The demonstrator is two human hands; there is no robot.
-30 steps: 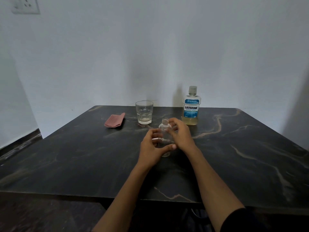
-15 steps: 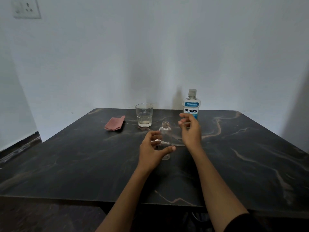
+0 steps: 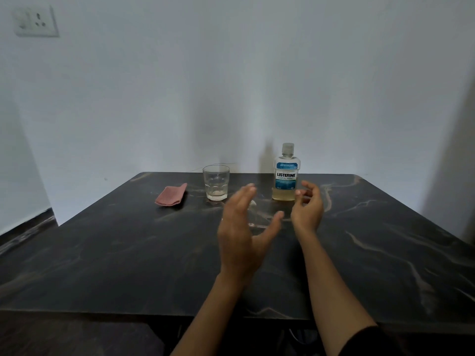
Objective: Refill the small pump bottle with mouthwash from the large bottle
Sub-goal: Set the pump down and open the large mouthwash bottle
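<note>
The head view looks down on a dark, marble-patterned desk (image 3: 102, 253) set against a plain white wall (image 3: 231, 86).

The left hand (image 3: 243, 227) is raised above the middle of the desk with its fingers straight and thumb spread, holding nothing. Behind it stands the small clear plastic bottle (image 3: 253, 211), upright on the desk with its neck uncapped; the hand covers most of it, so only part of its neck and right side shows between the fingers and thumb. Whether the hand touches the bottle cannot be told.

The right hand (image 3: 308, 206) hovers just right of the small bottle, fingers loosely curled and relaxed, gripping nothing.

The large clear mouthwash bottle with a blue-and-white Listerine label (image 3: 286, 173) stands upright near the desk's far edge, just beyond the right hand, its cap on and a shallow layer of yellowish liquid at the bottom.

Left of it stands a clear faceted drinking glass (image 3: 216, 182), upright, with a little liquid at its base. Farther left lies a folded pink cloth (image 3: 171, 196), flat on the desk.

A white wall socket (image 3: 36, 21) sits high on the wall at upper left.
</note>
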